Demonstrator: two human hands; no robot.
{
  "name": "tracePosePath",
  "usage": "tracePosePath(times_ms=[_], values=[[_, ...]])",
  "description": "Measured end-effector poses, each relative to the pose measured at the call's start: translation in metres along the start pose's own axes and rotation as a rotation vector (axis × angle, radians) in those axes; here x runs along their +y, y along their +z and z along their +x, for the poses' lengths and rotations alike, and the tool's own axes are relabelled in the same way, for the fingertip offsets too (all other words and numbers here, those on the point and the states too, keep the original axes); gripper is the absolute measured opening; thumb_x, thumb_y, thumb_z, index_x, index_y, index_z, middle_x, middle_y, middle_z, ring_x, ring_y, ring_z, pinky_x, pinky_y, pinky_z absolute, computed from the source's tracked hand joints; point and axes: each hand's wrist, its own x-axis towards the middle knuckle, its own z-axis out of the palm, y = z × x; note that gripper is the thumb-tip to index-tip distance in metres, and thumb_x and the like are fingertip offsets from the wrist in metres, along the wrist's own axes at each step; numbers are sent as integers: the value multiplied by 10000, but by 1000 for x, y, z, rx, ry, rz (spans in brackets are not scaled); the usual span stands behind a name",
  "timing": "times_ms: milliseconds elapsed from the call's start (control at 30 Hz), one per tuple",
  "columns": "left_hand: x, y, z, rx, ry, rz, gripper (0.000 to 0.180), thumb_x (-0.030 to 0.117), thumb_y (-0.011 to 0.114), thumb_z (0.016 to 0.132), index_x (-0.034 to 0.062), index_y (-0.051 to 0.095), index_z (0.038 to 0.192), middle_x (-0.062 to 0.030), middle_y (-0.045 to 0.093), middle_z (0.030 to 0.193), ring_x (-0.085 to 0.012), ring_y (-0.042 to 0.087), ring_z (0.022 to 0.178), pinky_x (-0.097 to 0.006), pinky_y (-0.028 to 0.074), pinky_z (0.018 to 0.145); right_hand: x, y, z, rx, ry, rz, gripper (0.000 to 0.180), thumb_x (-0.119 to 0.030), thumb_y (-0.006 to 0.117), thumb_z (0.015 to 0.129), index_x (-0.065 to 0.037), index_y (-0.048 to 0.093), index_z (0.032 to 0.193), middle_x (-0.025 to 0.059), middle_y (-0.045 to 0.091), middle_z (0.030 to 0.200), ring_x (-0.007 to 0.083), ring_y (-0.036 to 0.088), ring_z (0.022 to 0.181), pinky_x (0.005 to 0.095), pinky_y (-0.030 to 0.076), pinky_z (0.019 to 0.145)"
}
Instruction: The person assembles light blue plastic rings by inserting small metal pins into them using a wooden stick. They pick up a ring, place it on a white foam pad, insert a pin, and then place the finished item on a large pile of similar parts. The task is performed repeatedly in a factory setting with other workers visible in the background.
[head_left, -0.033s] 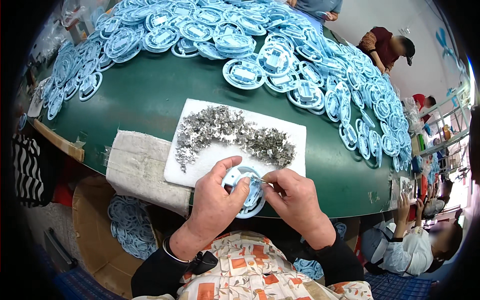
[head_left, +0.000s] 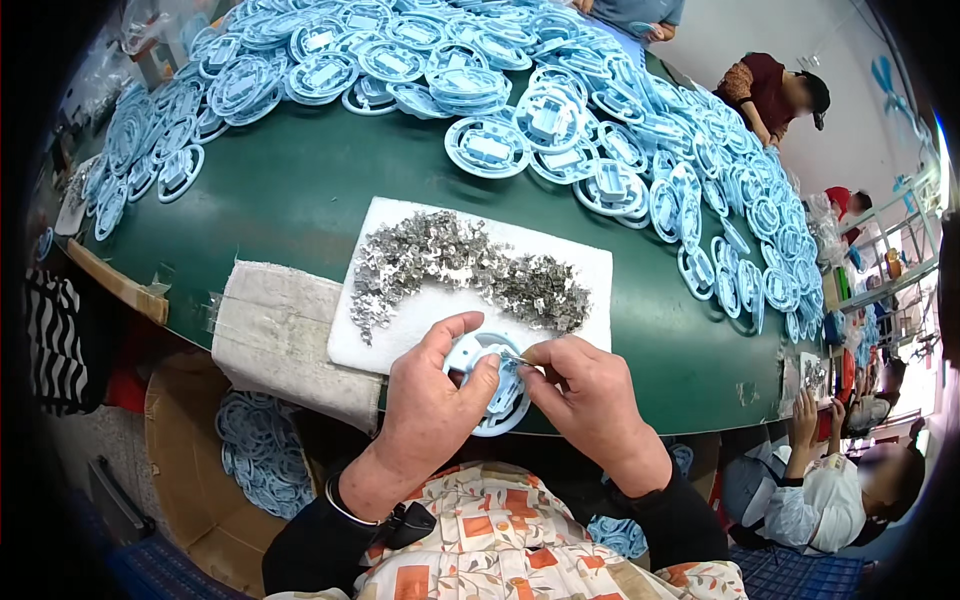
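The left hand (head_left: 432,412) grips a pale blue disc (head_left: 493,392) at the table's near edge, thumb over its top, fingers curled round its left rim. The right hand (head_left: 590,395) is closed to a pinch, thumb and forefinger holding a small metal clip (head_left: 513,357) against the disc's upper face. Just beyond lies a white mat (head_left: 400,330) carrying a heap of metal clips (head_left: 455,268). A folded cloth (head_left: 275,320) hangs over the edge left of the mat. Below it stands a cardboard box (head_left: 190,490) holding more blue discs (head_left: 262,452). The green table (head_left: 300,190) bears a wide band of blue discs (head_left: 560,110) along its far side. Other people (head_left: 775,92) work at the far right.
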Motion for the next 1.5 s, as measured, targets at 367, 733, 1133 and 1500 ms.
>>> tracePosePath(times_ms=[367,733,1133,1500], values=[[2,0,0,2,-4,23,394,34,662,940,-50,579,1316,-96,710,992,-68,649,783,-240,551,681,3,11,-1,30,18,47,125,-26,727,834,-30,623,903,119,671,781,271,696,649,356,551,586],[-1,-1,1,23,56,35,425,143,682,920,-72,591,1275,-199,724,956,-161,699,716,-312,571,646,-2,5,-6,42,39,56,163,-11,698,844,-47,669,1000,130,683,793,280,697,664,360,551,601],[7,-9,-14,-132,-53,-386,467,38,621,971,-56,477,1405,-129,631,1234,-104,620,1075,-254,518,932,5,4,-17,-103,579,944,256,-144,649,1011,0,603,1217,-17,631,876,31,543,654,195,450,551],[33,-19,-1,-482,162,297,483,108,665,910,-23,579,1367,-103,632,1144,-149,617,1040,-292,511,909,13,-10,-26,-293,614,1122,269,-202,621,1033,0,605,1210,-29,617,841,8,488,612,178,390,519]])
